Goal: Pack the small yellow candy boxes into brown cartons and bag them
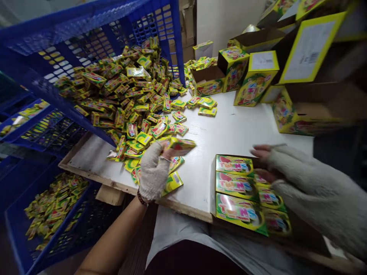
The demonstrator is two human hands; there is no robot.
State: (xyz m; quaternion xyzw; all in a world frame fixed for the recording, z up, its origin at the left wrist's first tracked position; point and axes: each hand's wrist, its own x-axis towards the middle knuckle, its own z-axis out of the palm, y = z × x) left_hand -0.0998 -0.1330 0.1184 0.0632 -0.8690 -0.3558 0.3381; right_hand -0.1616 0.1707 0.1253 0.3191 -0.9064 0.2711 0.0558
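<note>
My left hand [155, 170], in a pale fingerless glove, grips a small yellow candy box [182, 146] over the edge of a heap of similar boxes [137, 99]. Whether more than one is in its grasp is blurred. My right hand [282, 164], gloved alike, has its fingers stretched apart over the right side of an open carton [213, 183] at the table's front edge. Inside the carton, "TWINS" candy boxes [235, 187] lie in rows. Part of its right side is hidden by the right hand and forearm.
The heap spills from a tilted blue crate [174, 42] onto the white table [200, 133]. Open display cartons [295, 124] and upright cartons [256, 80] stand at the back right. Lower left is another blue crate [17, 244] of small boxes.
</note>
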